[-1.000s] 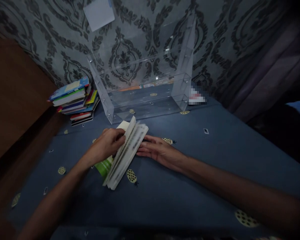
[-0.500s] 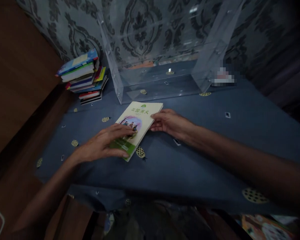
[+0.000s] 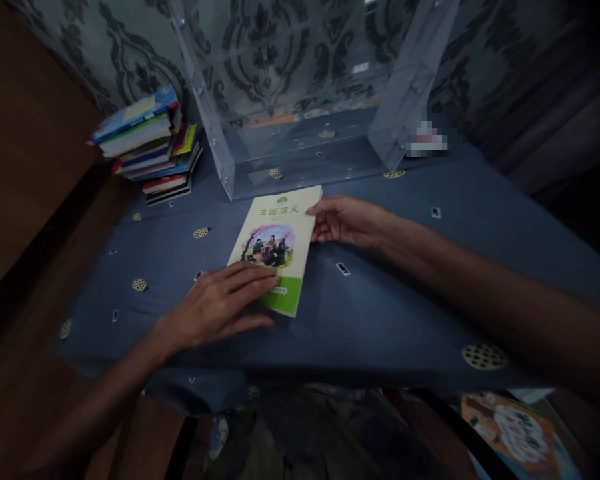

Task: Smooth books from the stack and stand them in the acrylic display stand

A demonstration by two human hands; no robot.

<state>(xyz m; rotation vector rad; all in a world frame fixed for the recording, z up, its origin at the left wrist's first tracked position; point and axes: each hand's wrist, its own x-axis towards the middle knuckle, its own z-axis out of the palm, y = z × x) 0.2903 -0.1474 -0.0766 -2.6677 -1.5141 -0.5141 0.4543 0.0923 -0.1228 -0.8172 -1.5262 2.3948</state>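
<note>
A thin paperback book (image 3: 275, 213) with a cream cover, a painted scene of several figures and a green lower band lies on the blue tablecloth (image 3: 380, 300). My right hand (image 3: 345, 221) pinches its upper right edge, thumb on the cover and the other fingers curled at the side and partly beneath. Stretched fingers of my left hand (image 3: 225, 300) rest flat across the lower left of the cover, hiding that corner. The left thumb points along the book's bottom edge.
Just beyond the book stands a clear acrylic rack (image 3: 300, 157). At the back left is an uneven stack of books (image 3: 147, 143). A blurred-out item (image 3: 427, 141) sits right of the rack. Below the table's right front lies an orange book (image 3: 515, 433).
The book has turned counterclockwise and now lies straighter in front of me. My left hand has slid toward its lower edge. The whole view has shifted slightly.
</note>
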